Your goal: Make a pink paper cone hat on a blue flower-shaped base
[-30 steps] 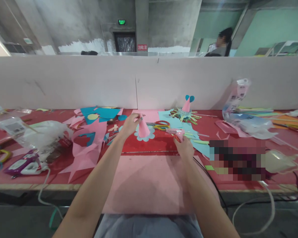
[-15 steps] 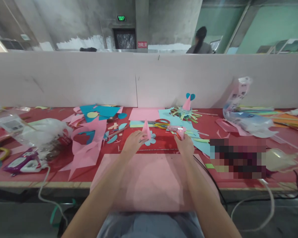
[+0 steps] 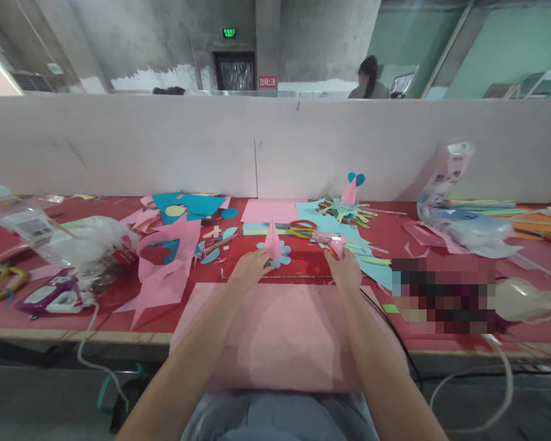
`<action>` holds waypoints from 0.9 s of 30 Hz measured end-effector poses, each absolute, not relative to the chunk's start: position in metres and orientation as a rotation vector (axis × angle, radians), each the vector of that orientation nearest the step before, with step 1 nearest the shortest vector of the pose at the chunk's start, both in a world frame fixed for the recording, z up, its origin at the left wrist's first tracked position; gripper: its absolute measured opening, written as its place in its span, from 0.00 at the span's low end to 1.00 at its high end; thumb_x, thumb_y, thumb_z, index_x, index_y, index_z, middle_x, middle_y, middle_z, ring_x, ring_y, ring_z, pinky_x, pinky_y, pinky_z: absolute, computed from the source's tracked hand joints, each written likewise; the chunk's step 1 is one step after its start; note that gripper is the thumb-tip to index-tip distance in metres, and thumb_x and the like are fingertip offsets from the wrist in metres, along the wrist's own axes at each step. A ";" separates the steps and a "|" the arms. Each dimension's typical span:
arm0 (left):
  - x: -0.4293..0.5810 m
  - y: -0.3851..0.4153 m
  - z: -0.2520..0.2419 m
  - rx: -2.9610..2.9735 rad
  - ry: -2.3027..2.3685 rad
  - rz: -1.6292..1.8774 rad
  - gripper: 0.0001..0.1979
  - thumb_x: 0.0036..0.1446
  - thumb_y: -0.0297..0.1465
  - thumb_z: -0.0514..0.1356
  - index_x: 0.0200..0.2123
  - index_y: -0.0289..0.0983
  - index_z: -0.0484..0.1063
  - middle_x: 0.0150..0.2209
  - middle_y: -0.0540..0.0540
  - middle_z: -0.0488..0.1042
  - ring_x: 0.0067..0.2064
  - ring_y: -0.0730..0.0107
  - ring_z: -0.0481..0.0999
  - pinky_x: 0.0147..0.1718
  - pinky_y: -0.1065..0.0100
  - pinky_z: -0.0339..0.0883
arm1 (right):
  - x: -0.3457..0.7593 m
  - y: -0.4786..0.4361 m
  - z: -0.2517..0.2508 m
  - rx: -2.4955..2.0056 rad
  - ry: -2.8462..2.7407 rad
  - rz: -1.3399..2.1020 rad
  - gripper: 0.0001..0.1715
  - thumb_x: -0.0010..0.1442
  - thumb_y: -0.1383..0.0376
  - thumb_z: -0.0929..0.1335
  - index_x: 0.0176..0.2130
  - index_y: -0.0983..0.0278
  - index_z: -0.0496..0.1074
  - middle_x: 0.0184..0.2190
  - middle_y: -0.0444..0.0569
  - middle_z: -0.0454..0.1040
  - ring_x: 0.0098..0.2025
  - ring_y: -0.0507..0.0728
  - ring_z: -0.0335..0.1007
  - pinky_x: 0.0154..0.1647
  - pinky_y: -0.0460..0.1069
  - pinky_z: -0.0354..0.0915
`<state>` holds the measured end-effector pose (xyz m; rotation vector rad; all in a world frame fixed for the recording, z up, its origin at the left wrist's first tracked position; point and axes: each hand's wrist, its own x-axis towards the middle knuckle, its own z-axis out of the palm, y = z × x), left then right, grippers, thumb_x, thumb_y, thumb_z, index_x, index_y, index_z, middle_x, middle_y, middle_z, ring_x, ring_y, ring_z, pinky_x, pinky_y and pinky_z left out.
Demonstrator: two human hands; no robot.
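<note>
A pink paper cone [image 3: 273, 240] stands upright on a light blue paper flower [image 3: 282, 256], over a red sheet [image 3: 303, 263]. The fingers of my left hand [image 3: 252, 267] are closed at the cone's lower left side. My right hand [image 3: 343, 269] is wrapped round a pink glue gun [image 3: 333, 240], whose nozzle points left. Just beyond lie scissors [image 3: 298, 229] with red and yellow handles.
At the back stands a finished-looking pink cone [image 3: 349, 193] with blue hearts and green fringe. Cut pink paper [image 3: 183, 245], a plastic bag [image 3: 94, 239] and a purple device [image 3: 50, 297] lie left. A bagged pack [image 3: 468, 226] is right. A person [image 3: 370, 79] is beyond the partition [image 3: 165, 147].
My left hand has brought the pink cone down onto the blue flower's middle. My right hand keeps its hold on the glue gun. The view has shifted slightly.
</note>
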<state>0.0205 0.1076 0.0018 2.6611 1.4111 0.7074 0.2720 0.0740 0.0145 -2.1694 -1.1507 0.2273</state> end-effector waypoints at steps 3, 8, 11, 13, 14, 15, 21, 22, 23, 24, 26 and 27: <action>0.021 0.111 -0.002 2.630 1.370 0.770 0.07 0.55 0.37 0.57 0.36 0.43 0.73 0.38 0.48 0.76 0.41 0.65 0.74 0.40 0.68 0.64 | 0.272 0.074 0.014 -2.154 -1.160 0.224 0.31 0.54 0.48 0.63 0.51 0.63 0.65 0.45 0.55 0.70 0.46 0.61 0.67 0.41 0.51 0.60; 0.021 0.119 -0.010 2.649 1.239 0.865 0.08 0.56 0.33 0.57 0.29 0.41 0.75 0.34 0.45 0.76 0.41 0.63 0.73 0.45 0.62 0.61 | 0.271 0.073 0.016 -2.151 -1.133 0.250 0.32 0.53 0.48 0.63 0.53 0.62 0.65 0.48 0.55 0.69 0.48 0.61 0.66 0.42 0.51 0.60; 0.023 0.120 -0.009 2.654 1.219 0.897 0.07 0.55 0.33 0.58 0.28 0.41 0.75 0.33 0.45 0.75 0.42 0.62 0.73 0.46 0.61 0.60 | 0.271 0.073 0.016 -2.138 -1.133 0.248 0.32 0.53 0.48 0.63 0.51 0.63 0.65 0.47 0.54 0.70 0.47 0.60 0.67 0.41 0.50 0.60; 0.025 0.119 -0.007 2.659 1.245 0.860 0.07 0.55 0.32 0.58 0.27 0.41 0.74 0.33 0.45 0.75 0.41 0.62 0.73 0.46 0.61 0.60 | 0.271 0.073 0.016 -2.132 -1.135 0.246 0.30 0.53 0.48 0.63 0.50 0.63 0.66 0.45 0.54 0.70 0.45 0.60 0.68 0.40 0.50 0.61; 0.027 0.118 -0.005 2.662 1.253 0.839 0.07 0.55 0.32 0.58 0.27 0.41 0.73 0.34 0.45 0.75 0.41 0.63 0.73 0.46 0.61 0.61 | 0.272 0.073 0.016 -2.132 -1.138 0.250 0.30 0.53 0.48 0.63 0.49 0.63 0.67 0.45 0.54 0.71 0.45 0.60 0.68 0.39 0.50 0.61; 0.028 0.117 -0.003 2.664 1.254 0.825 0.07 0.55 0.32 0.57 0.26 0.41 0.73 0.33 0.45 0.74 0.41 0.63 0.73 0.46 0.60 0.61 | 0.272 0.073 0.016 -2.134 -1.140 0.254 0.30 0.53 0.48 0.63 0.49 0.62 0.67 0.44 0.54 0.71 0.45 0.60 0.68 0.39 0.50 0.61; 0.031 0.111 0.003 2.729 1.258 0.783 0.10 0.57 0.35 0.54 0.27 0.40 0.73 0.32 0.43 0.74 0.39 0.62 0.73 0.45 0.59 0.60 | 0.271 0.073 0.018 -2.159 -1.142 0.271 0.28 0.54 0.49 0.63 0.48 0.63 0.67 0.44 0.54 0.71 0.44 0.61 0.68 0.39 0.50 0.61; 0.031 0.110 0.003 2.744 1.265 0.780 0.11 0.57 0.35 0.54 0.27 0.40 0.73 0.33 0.43 0.74 0.39 0.61 0.73 0.45 0.59 0.60 | 0.270 0.073 0.018 -2.157 -1.145 0.267 0.27 0.54 0.49 0.63 0.47 0.63 0.67 0.44 0.54 0.71 0.44 0.61 0.68 0.39 0.50 0.61; 0.031 0.109 0.003 2.759 1.272 0.777 0.11 0.58 0.35 0.54 0.28 0.40 0.73 0.33 0.42 0.75 0.39 0.61 0.73 0.45 0.58 0.60 | 0.270 0.073 0.019 -2.154 -1.148 0.260 0.27 0.54 0.49 0.63 0.47 0.63 0.67 0.44 0.54 0.71 0.44 0.61 0.68 0.39 0.50 0.61; 0.031 0.108 0.003 2.775 1.283 0.772 0.12 0.58 0.35 0.53 0.29 0.39 0.74 0.33 0.42 0.75 0.38 0.61 0.73 0.44 0.58 0.60 | 0.270 0.073 0.019 -2.152 -1.150 0.253 0.27 0.54 0.49 0.63 0.47 0.63 0.67 0.44 0.54 0.71 0.44 0.61 0.68 0.39 0.50 0.61; 0.029 0.107 0.002 2.805 1.310 0.746 0.13 0.59 0.33 0.51 0.30 0.39 0.74 0.34 0.42 0.76 0.38 0.62 0.73 0.44 0.59 0.60 | 0.270 0.073 0.019 -2.151 -1.153 0.248 0.27 0.53 0.49 0.63 0.47 0.63 0.67 0.44 0.54 0.71 0.44 0.60 0.68 0.39 0.50 0.61; 0.028 0.108 0.002 2.810 1.330 0.736 0.13 0.59 0.32 0.50 0.31 0.39 0.75 0.34 0.43 0.76 0.39 0.63 0.73 0.44 0.59 0.60 | 0.270 0.073 0.019 -2.150 -1.151 0.250 0.27 0.53 0.49 0.63 0.47 0.63 0.67 0.44 0.54 0.71 0.44 0.60 0.68 0.39 0.50 0.60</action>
